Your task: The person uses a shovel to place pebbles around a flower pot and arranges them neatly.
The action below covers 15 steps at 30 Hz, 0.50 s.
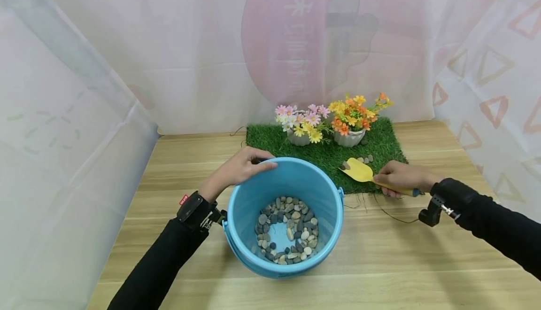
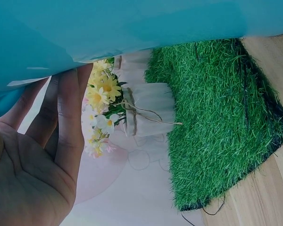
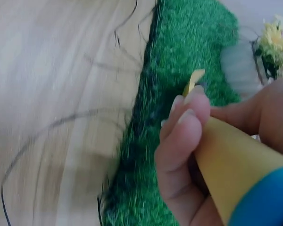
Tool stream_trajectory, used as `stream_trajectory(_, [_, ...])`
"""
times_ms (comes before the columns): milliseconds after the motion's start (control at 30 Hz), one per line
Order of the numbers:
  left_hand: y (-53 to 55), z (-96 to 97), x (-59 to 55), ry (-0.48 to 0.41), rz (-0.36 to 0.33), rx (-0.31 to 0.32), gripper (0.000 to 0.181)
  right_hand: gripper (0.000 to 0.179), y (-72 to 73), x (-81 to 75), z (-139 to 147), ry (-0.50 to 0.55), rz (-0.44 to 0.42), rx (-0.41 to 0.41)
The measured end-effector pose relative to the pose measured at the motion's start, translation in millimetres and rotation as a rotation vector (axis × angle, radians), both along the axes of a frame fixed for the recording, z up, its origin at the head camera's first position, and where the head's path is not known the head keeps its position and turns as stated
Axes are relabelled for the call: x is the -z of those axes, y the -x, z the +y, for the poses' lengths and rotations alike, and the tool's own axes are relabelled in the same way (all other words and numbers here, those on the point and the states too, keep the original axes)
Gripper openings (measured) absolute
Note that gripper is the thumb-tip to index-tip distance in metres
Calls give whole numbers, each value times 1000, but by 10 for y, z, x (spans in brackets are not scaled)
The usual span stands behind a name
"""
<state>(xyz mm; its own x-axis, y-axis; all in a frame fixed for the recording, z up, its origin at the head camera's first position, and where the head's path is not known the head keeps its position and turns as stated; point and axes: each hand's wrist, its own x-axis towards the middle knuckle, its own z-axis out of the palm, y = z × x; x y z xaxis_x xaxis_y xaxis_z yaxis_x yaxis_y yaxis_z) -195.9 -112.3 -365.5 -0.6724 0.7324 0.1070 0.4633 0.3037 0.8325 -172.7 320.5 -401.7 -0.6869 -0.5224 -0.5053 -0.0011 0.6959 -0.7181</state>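
I see the left hand (image 1: 241, 166) gripping the blue bucket (image 1: 296, 178) by its rim, lower centre, pebbles (image 1: 305, 225) inside, right hand (image 1: 401, 178) wrapped round the yellow trowel (image 1: 359, 171), right of centre, over grass mat (image 1: 389, 148)

Head view: light is bright and diffuse; soft shadows fall on the tabletop (image 1: 380, 272). Left wrist view: dimmer; pale highlights mark the bucket (image 2: 132, 28). Right wrist view: hazy; blur streaks the tabletop; flowers (image 3: 275, 41) appear soft.
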Motion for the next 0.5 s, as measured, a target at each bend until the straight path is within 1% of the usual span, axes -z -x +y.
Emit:
stream_trajectory(33, [3, 2, 1, 3, -4, -2, 18, 39, -13, -10, -20, 0, 3, 7])
stream_trajectory(133, [79, -20, 141, 0, 9, -1, 19, 38, -47, -36, -79, -5, 4, 42])
stream_trajectory(300, [85, -31, 146, -13, 17, -3, 19, 36, -87, -106, -175, -26, -2, 110])
stream_trajectory(400, [81, -36, 144, -4, 26, -10, 20, 36, -103, -146, -238, -45, -17, 147])
stream_trajectory(500, [76, -37, 149, 8, 36, -15, 21, 37, -109, -181, -296, -56, -34, 158])
